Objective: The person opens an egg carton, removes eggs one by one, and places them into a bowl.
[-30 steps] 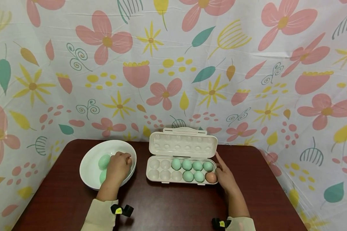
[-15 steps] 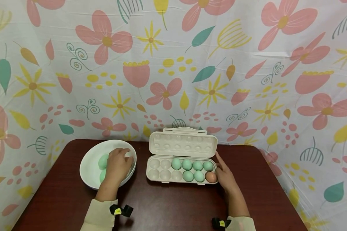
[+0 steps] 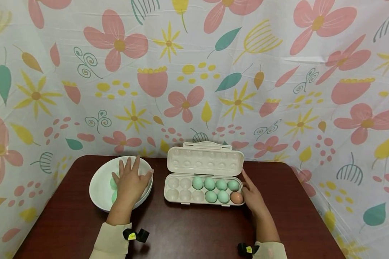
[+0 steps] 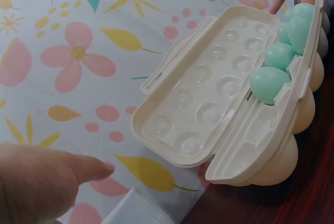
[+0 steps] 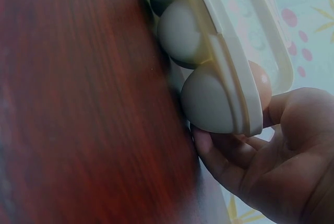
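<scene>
My left hand (image 3: 129, 185) is over the white bowl (image 3: 98, 194), palm down, with fingers spread and nothing between them. Beneath it, two pale green eggs (image 3: 114, 196) show in part; the hand hides some of the bowl's inside. In the left wrist view this hand (image 4: 47, 182) points toward the carton from the lower left. A cream plastic egg carton (image 3: 185, 197) stands with its lid raised. Several green eggs (image 3: 209, 184) and one brown egg (image 3: 236, 198) fill its right side. My right hand (image 3: 253, 197) grips the carton's right end, fingers bent around the end cell (image 5: 209, 98).
The dark red wooden table (image 3: 194, 230) runs up to a flower-printed cloth (image 3: 188, 72) behind it. The carton lid (image 3: 205, 162) leans back near that cloth. Unfilled cells (image 3: 173, 183) are at the carton's left end, nearest the bowl.
My left hand's fingers have gone from curled to spread wide over the bowl, its fingertips now farther up toward the back rim. My right hand and the carton have stayed in place.
</scene>
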Tool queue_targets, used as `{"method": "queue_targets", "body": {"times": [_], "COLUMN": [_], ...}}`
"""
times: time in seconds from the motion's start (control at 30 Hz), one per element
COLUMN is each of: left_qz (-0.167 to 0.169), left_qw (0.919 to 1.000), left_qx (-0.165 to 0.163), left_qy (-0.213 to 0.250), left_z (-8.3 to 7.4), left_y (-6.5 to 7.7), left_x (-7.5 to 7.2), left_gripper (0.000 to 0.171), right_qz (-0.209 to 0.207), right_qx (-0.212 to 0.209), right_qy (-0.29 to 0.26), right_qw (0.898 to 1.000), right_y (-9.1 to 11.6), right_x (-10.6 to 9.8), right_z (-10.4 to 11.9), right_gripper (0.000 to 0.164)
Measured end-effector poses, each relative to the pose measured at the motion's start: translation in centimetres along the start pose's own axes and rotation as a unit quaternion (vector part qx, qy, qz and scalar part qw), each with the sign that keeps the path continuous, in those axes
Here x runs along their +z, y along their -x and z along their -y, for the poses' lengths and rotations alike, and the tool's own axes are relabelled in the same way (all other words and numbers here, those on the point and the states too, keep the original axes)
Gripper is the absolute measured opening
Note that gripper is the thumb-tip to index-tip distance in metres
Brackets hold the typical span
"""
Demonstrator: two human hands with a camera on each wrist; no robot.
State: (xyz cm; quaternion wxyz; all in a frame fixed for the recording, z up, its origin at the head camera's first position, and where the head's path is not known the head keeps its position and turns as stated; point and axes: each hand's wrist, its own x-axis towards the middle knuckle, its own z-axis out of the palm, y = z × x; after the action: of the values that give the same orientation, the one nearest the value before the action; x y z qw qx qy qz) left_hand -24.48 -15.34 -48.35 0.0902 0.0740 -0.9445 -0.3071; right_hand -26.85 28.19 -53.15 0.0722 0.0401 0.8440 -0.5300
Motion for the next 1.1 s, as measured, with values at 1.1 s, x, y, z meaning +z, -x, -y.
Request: {"method": "queue_targets", "body": {"times": [1.1], "left_qz": [-0.04], "left_qw": [0.9896], "left_qx": [0.138], "left_qy": [0.017], "left_z": [-5.5], "left_y": [2.4], "left_x": [3.7], "left_gripper": [0.079], "right_qz": [-0.011], "right_qx": [-0.011], "right_qy": [-0.007], "right_qw": [1.0], "right_y": [-0.5], "right_x": [0.2], "right_z": [-0.9], "right_gripper": [0.069]}}
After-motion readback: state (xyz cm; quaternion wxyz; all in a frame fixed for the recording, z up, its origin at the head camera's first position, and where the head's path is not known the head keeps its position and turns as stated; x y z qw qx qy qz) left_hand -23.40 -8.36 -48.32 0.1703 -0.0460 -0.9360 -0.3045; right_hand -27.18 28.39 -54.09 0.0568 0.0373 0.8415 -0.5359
